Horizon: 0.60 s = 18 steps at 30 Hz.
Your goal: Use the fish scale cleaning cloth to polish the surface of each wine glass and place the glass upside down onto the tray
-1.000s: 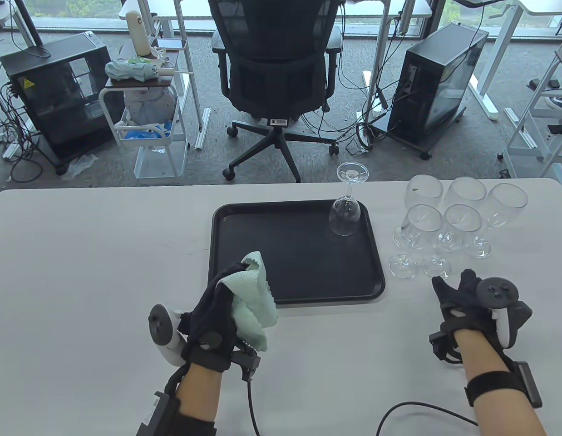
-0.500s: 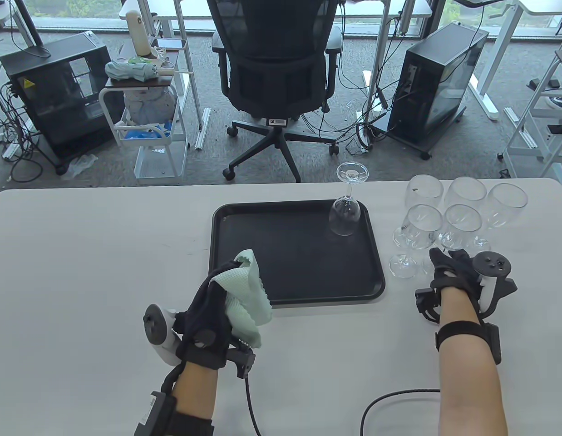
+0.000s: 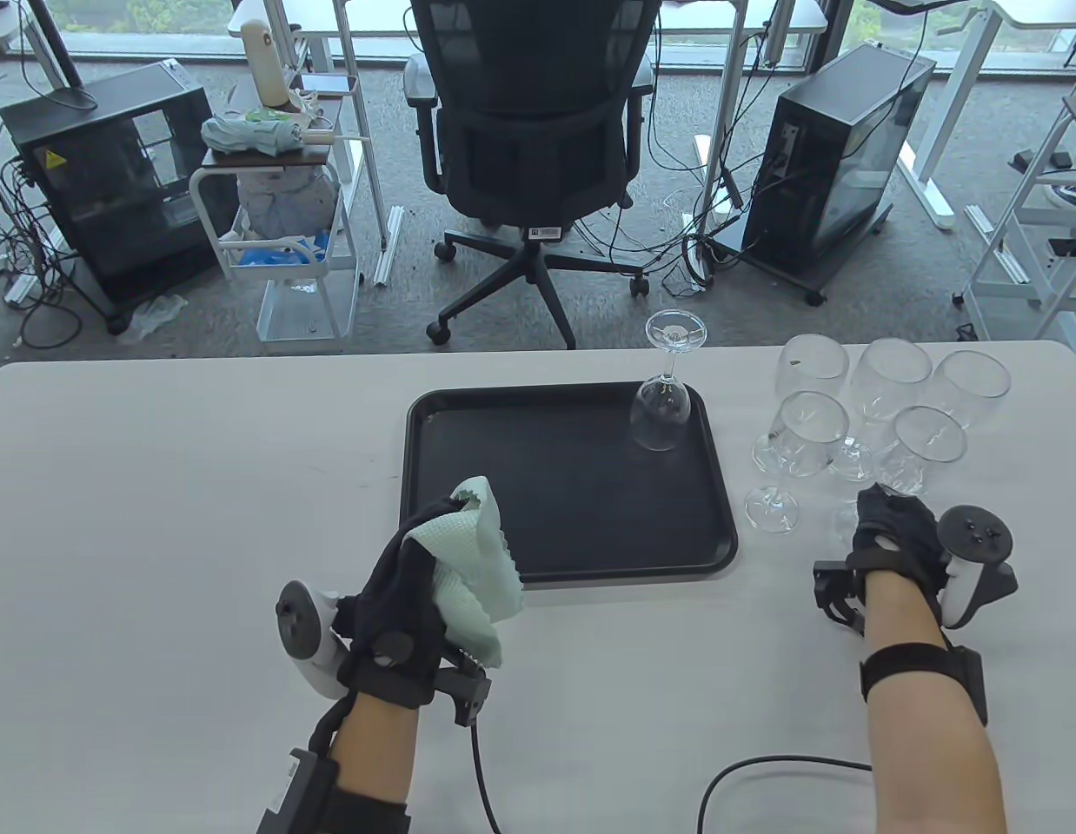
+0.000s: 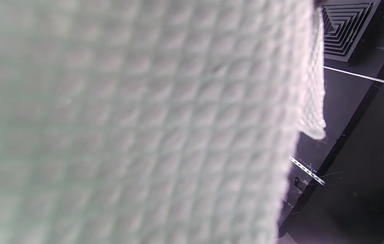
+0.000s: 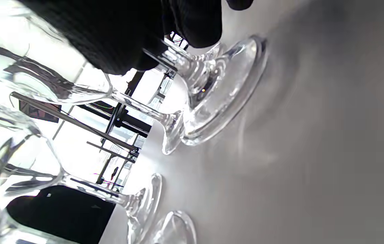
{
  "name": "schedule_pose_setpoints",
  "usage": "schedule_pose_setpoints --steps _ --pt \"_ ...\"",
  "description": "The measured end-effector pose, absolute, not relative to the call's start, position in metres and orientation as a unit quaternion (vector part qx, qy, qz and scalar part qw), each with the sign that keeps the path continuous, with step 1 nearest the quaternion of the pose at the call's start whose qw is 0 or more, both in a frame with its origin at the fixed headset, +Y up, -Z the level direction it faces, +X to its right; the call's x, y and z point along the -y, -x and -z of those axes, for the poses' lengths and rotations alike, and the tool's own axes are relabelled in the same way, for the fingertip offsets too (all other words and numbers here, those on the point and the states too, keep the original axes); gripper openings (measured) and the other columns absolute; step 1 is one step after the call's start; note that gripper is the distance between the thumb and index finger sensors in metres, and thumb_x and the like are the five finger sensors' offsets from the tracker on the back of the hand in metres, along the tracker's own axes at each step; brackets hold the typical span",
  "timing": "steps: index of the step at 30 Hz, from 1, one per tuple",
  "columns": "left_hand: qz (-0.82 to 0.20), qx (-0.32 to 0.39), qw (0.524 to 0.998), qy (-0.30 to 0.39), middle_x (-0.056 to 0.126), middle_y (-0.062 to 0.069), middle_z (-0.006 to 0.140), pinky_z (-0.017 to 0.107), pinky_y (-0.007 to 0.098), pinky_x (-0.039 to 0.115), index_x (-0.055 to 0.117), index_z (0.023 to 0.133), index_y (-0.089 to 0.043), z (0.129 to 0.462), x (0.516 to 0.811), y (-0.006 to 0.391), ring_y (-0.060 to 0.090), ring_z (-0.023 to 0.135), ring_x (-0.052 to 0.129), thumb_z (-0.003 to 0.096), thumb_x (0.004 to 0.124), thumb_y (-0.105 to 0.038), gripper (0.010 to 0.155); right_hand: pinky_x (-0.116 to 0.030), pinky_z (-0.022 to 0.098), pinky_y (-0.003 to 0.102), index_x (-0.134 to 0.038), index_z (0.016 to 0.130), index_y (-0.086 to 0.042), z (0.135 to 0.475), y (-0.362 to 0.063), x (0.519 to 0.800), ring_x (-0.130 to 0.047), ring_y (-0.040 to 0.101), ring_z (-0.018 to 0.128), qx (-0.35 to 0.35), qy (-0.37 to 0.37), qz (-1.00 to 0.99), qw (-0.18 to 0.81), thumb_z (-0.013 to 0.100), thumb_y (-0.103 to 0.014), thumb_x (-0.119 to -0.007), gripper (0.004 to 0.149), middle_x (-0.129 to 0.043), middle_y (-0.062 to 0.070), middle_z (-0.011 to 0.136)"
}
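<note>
Wine glasses [image 3: 860,417] stand upright in a cluster of five at the far right of the white table [image 3: 156,486], while a sixth glass [image 3: 661,408] stands upside down in the far right corner of the black tray [image 3: 468,556] at the table's centre. The right hand [image 3: 894,539] grips the stem of the nearest glass [image 3: 925,443] in the cluster; the right wrist view shows gloved fingers [image 5: 192,23] curled round the stem just above its foot [image 5: 225,91], which tilts off the table, its lower edge close to the surface. The feet of neighbouring glasses stand close beside it. The left hand [image 3: 408,599] is raised at the near left corner of the tray and holds the pale green fish scale cleaning cloth [image 3: 468,565] bunched in its curled fingers, a corner of the cloth standing up over the tray's near edge. In the left wrist view the cloth's woven scale pattern [image 4: 144,135] fills almost the whole frame. An office chair [image 3: 529,156] stands beyond the table's far edge.
</note>
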<state>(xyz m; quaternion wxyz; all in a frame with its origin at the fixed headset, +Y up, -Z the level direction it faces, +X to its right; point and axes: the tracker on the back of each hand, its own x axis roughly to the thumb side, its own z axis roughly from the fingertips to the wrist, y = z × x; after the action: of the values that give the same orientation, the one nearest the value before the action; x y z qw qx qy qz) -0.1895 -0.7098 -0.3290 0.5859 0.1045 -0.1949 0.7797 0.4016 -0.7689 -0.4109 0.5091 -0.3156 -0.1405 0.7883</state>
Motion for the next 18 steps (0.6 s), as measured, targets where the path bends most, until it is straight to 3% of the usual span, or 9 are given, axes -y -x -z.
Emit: schedule_pose_setpoints --steps 3,6,9,12,15,18 --pt "-0.779 0.198 0.586 -0.105 0.067 0.001 0.113 0.073 0.066 0.062 0.071 0.1 -0.027 0.328 0.709 0.189 0.036 0.107 0.062 0.0591 0.064 -0.054 0.05 -0.031 0.066 0.07 -0.068 0.094 -0.034 0.392 -0.404 0.743 -0.041 0.041 0.103 0.21 0.23 -0.826 0.47 0.052 -0.038 -0.08 0.043 -0.076 0.01 0.101" --pt "-0.777 0.202 0.587 -0.106 0.067 0.001 0.113 0.074 0.067 0.06 0.07 0.101 -0.028 0.327 0.709 0.187 0.035 0.107 0.06 0.0591 0.064 -0.054 0.05 -0.031 0.067 0.072 -0.061 0.098 -0.036 0.37 -0.386 0.709 -0.047 0.038 0.103 0.289 0.098 -0.89 0.339 0.054 -0.038 -0.077 0.047 -0.077 0.008 0.096" --pt "-0.776 0.206 0.587 -0.105 0.065 0.0 0.114 0.075 0.068 0.056 0.07 0.101 -0.028 0.327 0.708 0.185 0.035 0.108 0.058 0.059 0.063 -0.054 0.05 -0.054 0.069 0.066 -0.064 0.1 -0.036 0.348 -0.338 0.677 -0.064 0.034 0.095 0.337 -0.063 -0.92 0.188 0.053 -0.037 -0.081 0.05 -0.081 0.007 0.088" --pt "-0.773 0.213 0.588 -0.104 0.063 -0.001 0.115 0.077 0.069 0.05 0.068 0.102 -0.029 0.326 0.708 0.182 0.035 0.11 0.054 0.0591 0.063 -0.055 0.05 -0.069 0.064 0.055 -0.069 0.099 -0.037 0.332 -0.267 0.662 -0.072 0.032 0.092 0.306 -0.157 -0.936 0.078 0.052 -0.038 -0.086 0.05 -0.087 0.005 0.086" --pt "-0.768 0.224 0.59 -0.103 0.06 -0.002 0.117 0.078 0.07 0.042 0.067 0.103 -0.031 0.325 0.707 0.179 0.034 0.112 0.049 0.0591 0.062 -0.056 0.051 -0.073 0.061 0.052 -0.073 0.097 -0.037 0.323 -0.201 0.661 -0.076 0.031 0.09 0.26 -0.194 -0.945 0.038 0.049 -0.038 -0.088 0.05 -0.09 0.004 0.084" --pt "-0.762 0.232 0.596 -0.1 0.057 -0.003 0.119 0.078 0.071 0.037 0.066 0.104 -0.032 0.323 0.705 0.175 0.033 0.113 0.043 0.0589 0.062 -0.056 0.051 -0.074 0.058 0.051 -0.075 0.096 -0.036 0.318 -0.155 0.66 -0.078 0.031 0.088 0.26 -0.221 -0.94 0.02 0.048 -0.038 -0.088 0.05 -0.091 0.004 0.083"
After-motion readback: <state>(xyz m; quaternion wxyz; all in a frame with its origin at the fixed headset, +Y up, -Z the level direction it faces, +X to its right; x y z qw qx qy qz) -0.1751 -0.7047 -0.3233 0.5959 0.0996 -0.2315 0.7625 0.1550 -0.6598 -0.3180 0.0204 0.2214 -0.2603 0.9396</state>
